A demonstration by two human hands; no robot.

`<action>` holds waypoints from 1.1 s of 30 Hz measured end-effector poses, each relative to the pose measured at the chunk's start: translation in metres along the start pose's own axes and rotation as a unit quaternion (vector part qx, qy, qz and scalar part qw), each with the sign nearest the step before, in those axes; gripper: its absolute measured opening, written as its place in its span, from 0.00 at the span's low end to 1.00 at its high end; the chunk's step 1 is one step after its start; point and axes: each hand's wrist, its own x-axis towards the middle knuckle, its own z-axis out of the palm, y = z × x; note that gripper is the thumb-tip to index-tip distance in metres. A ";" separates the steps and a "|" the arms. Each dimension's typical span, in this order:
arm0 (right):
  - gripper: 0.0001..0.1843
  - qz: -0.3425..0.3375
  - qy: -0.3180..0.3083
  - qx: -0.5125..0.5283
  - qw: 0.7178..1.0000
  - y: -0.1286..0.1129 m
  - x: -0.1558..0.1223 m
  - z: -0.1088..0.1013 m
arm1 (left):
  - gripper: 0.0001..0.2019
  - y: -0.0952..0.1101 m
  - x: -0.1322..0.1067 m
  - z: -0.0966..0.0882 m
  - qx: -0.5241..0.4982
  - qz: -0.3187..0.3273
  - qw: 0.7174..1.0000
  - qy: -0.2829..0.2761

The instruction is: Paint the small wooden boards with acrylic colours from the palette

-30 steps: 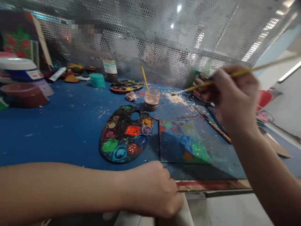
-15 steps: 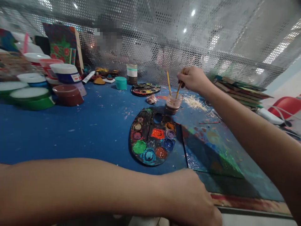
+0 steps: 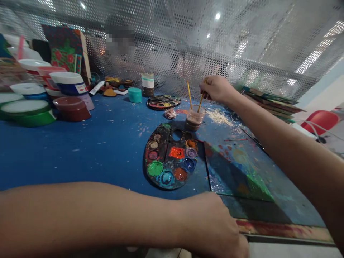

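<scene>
1. At mid-table, over the jar (image 3: 194, 124), the right hand (image 3: 216, 89) pinches a thin brush (image 3: 201, 98); its lower end goes into the jar, tip lost in murky liquid.
2. Grip sits high on the handle, probably to keep fingers clear of the rim.
3. A second brush (image 3: 189, 94) leans in the same jar, likely parked there; it stands just beside the held one and could get knocked.
4. Left hand (image 3: 212, 220) is at the table's (image 3: 107, 143) front edge, fingers curled under; cannot tell if it holds anything. Looks like bracing.
5. Paint palette (image 3: 169, 157) lies flat between jar and left hand, painting (image 3: 233, 170) just to its right; presumably grouped for short reach.
6. Right forearm (image 3: 268, 132) reaches across the right side, partly hiding the stacked boards (image 3: 271, 102); a dark shadow falls over the painting.
7. Around: crumpled tissue (image 3: 170, 113) and shavings (image 3: 220, 116) either side of the jar, another palette (image 3: 163, 103) behind, paint tubs (image 3: 71, 107) far left. Mesh screen (image 3: 166, 53) blocks the back.
</scene>
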 end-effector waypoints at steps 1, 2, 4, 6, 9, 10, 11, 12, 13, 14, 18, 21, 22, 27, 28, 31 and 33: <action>0.19 -0.004 0.003 -0.004 1.000 0.000 0.000 0.000 | 0.06 0.000 0.000 -0.001 0.000 0.001 1.000 -0.006; 0.20 -0.007 0.002 -0.009 1.000 -0.001 -0.001 0.000 | 0.07 0.000 0.000 -0.002 0.000 0.000 1.000 -0.016; 0.19 -0.008 0.000 -0.013 1.000 -0.004 -0.003 -0.002 | 0.08 -0.001 0.000 -0.004 -0.003 0.002 0.999 -0.036; 0.18 -0.022 0.027 -0.016 0.999 -0.011 -0.007 -0.008 | 0.09 -0.002 0.000 -0.007 -0.014 0.009 0.998 -0.057; 0.17 -0.062 0.082 -0.062 0.993 -0.025 -0.017 -0.021 | 0.10 -0.003 0.000 -0.011 -0.022 0.010 0.996 -0.084; 0.16 -0.076 0.094 -0.088 0.989 -0.030 -0.020 -0.025 | 0.11 -0.003 0.000 -0.012 -0.021 0.007 0.996 -0.087; 0.16 -0.090 0.104 -0.114 0.984 -0.035 -0.023 -0.029 | 0.11 -0.003 0.000 -0.012 -0.021 0.005 0.996 -0.088; 0.15 -0.104 0.110 -0.135 0.979 -0.040 -0.025 -0.032 | 0.11 -0.003 0.000 -0.012 -0.021 0.005 0.996 -0.087; 0.15 -0.115 0.114 -0.149 0.975 -0.044 -0.027 -0.035 | 0.11 -0.003 0.000 -0.012 -0.022 0.005 0.996 -0.085; 0.14 -0.126 0.115 -0.160 0.972 -0.047 -0.029 -0.037 | 0.11 -0.003 0.000 -0.011 -0.020 0.006 0.996 -0.083; 0.13 -0.185 0.105 -0.194 0.958 -0.050 -0.035 -0.035 | 0.09 -0.002 0.001 -0.010 -0.006 0.010 0.997 -0.072; 0.14 -0.256 0.084 -0.212 0.939 -0.049 -0.041 -0.025 | 0.08 -0.001 0.001 -0.009 -0.007 0.012 0.997 -0.070; 0.14 -0.276 0.075 -0.215 0.934 -0.049 -0.043 -0.021 | 0.08 -0.001 0.001 -0.009 -0.007 0.009 0.998 -0.068; 0.14 -0.307 0.060 -0.207 0.927 -0.054 -0.050 -0.009 | 0.05 -0.001 0.002 -0.006 -0.004 0.007 0.999 -0.048; 0.14 -0.297 0.062 -0.210 0.929 -0.054 -0.050 -0.010 | 0.05 0.000 0.001 -0.005 -0.003 0.008 0.999 -0.042; 0.14 -0.265 0.078 -0.239 0.931 -0.054 -0.048 -0.017 | 0.04 0.000 0.000 -0.003 0.006 0.008 1.000 -0.029; 0.15 -0.262 0.100 -0.253 0.926 -0.052 -0.048 -0.025 | 0.03 0.000 -0.001 -0.002 0.009 0.003 1.000 -0.021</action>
